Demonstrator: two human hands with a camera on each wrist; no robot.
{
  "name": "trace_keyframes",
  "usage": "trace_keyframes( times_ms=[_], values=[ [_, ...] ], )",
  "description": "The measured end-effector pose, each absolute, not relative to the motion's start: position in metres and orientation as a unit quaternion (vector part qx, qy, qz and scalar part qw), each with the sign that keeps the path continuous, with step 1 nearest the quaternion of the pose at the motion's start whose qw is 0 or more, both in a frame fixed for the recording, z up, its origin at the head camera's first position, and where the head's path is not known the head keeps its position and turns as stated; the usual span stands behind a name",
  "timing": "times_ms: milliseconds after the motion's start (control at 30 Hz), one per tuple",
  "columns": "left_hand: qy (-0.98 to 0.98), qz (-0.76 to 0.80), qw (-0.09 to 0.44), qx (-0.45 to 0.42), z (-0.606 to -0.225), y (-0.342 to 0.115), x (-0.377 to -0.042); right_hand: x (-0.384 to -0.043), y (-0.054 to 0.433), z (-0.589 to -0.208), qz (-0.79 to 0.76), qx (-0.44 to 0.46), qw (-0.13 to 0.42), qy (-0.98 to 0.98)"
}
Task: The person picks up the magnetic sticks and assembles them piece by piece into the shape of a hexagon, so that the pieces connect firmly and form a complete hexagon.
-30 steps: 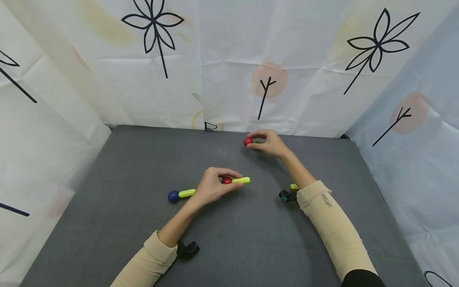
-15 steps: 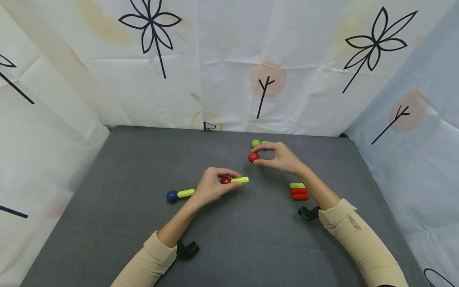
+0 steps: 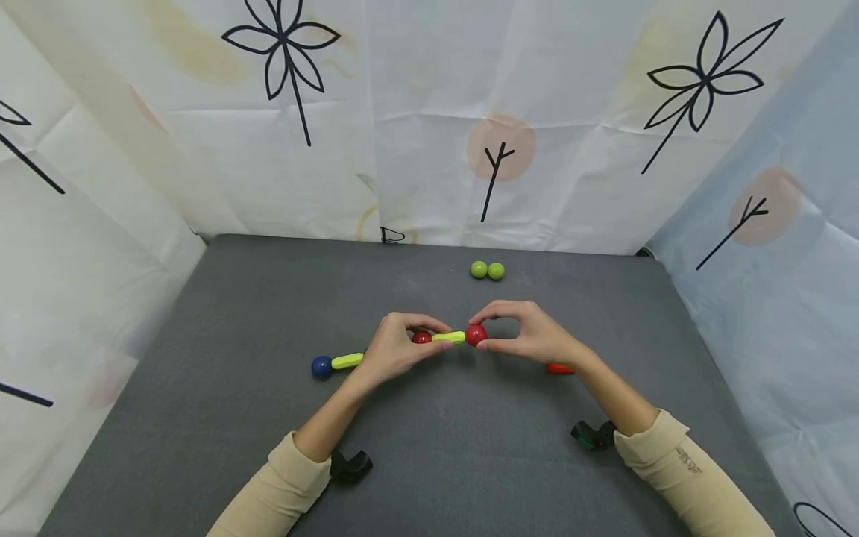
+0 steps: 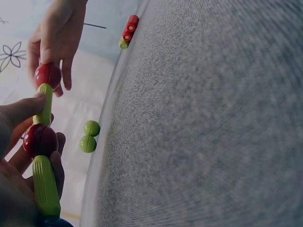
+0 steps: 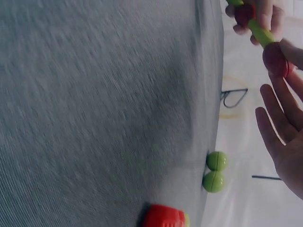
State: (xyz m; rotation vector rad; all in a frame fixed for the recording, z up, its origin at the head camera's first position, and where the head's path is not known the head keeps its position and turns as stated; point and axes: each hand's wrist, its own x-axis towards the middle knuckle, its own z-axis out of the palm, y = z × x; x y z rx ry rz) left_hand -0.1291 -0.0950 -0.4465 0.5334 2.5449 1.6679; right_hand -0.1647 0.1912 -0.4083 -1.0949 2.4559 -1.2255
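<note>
Right hand (image 3: 533, 330) pinches outer red ball (image 3: 476, 335), seated against or just touching the right end of lime rod (image 3: 457, 337). Left hand (image 3: 397, 347) grips that rod beside inner red ball (image 3: 422, 338). Long axis runs left-right, hand to hand; blue ball (image 3: 321, 367) far left.

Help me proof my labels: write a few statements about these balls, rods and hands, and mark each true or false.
1. The left hand and right hand both hold pieces. True.
2. Two green balls touch each other. True.
3. The right hand pinches a green ball. False: it pinches a red ball.
4. A blue ball ends the left hand's chain. True.
5. The chain's rods are red. False: they are yellow-green.
</note>
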Motion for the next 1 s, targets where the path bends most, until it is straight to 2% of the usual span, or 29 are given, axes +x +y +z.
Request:
trace_keyframes(
  times_ms=[567,1000],
  values=[
    [0.834,0.521,0.026,0.183,-0.45,-0.094,-0.132,-0.156,0.18,-0.418,-0.474,-0.344,0.11,0.803],
    [0.814,0.533,0.018,0.231,-0.45,-0.091,-0.13,-0.151,0.179,-0.424,-0.521,-0.34,0.117,0.774]
  ],
)
